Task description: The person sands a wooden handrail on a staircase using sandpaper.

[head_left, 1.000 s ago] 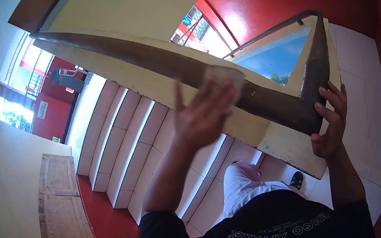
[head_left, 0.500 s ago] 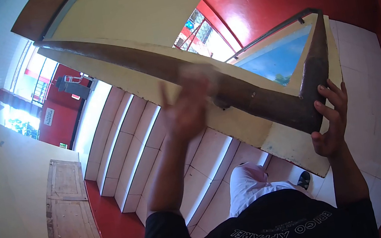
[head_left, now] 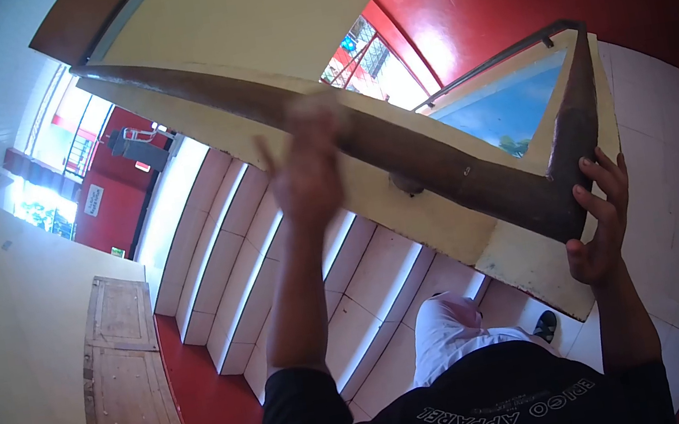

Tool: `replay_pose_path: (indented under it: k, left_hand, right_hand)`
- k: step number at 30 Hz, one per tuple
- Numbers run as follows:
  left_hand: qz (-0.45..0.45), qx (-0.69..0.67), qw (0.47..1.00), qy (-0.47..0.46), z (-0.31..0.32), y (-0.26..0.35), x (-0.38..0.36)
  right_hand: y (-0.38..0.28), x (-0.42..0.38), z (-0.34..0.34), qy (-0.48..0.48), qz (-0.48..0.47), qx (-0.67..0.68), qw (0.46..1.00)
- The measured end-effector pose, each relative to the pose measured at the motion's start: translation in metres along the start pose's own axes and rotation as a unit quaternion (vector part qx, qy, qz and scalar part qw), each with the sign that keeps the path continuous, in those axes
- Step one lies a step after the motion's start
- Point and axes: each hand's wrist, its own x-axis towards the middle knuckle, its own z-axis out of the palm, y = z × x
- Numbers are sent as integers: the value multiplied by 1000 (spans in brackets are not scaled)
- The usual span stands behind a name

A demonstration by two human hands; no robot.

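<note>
A broad brown handrail (head_left: 438,162) caps a cream stair wall (head_left: 448,221) and bends sharply at its lower right end. My left hand (head_left: 307,177) is on the rail's middle stretch, smeared by motion. A pale patch (head_left: 328,114) shows at its fingertips, too blurred to name; one finger sticks out to the left. At the bend, my right hand (head_left: 603,223) rests against the rail's edge with fingers spread, holding nothing.
Tiled steps (head_left: 358,271) run below the rail. A worn wooden panel (head_left: 130,378) is at the lower left wall. Behind are a thin dark handrail (head_left: 502,59), a blue painted panel (head_left: 510,109) and a red wall (head_left: 501,0). My shoe (head_left: 545,326) is on the tiles.
My left hand has slid up and left along the rail with the pale patch. My right hand stays at the bend, while the whole view has shifted slightly.
</note>
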Motion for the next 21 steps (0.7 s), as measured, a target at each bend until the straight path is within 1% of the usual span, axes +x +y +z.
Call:
replay_pose_path:
  k: [1,4,7,9,12,14,16,17,18,21]
  left_hand:
    - [-151,-124,980,31,2,-19,8]
    - [48,-51,998,-11,-9,16,3]
    - [28,-87,996,-11,-1,-4,18]
    - [16,-102,994,-33,-7,-8,10]
    - [25,-114,992,-51,-21,-3,8]
    - [-3,-135,988,-79,-20,-13,5]
    - [-164,-44,985,-31,-16,-34,16]
    - [-143,-47,988,-22,-12,-36,12]
    - [-69,-64,995,-43,-18,-15,9]
    - [16,-94,994,-48,-22,13,2]
  right_hand:
    - [-1,0,0,0,2,-1,1000]
    - [-1,-1,0,-1,4,1,1000]
    - [0,-1,1,3,-5,3,1000]
    - [1,-1,0,-3,-9,-1,1000]
    - [3,0,0,1,-14,-7,1000]
    - [4,1,-1,2,-20,-8,1000]
    - [4,1,0,3,-24,-4,1000]
    - [3,0,0,0,-19,0,1000]
    - [2,-1,0,-1,-14,2,1000]
    - [0,1,1,4,-3,7,1000]
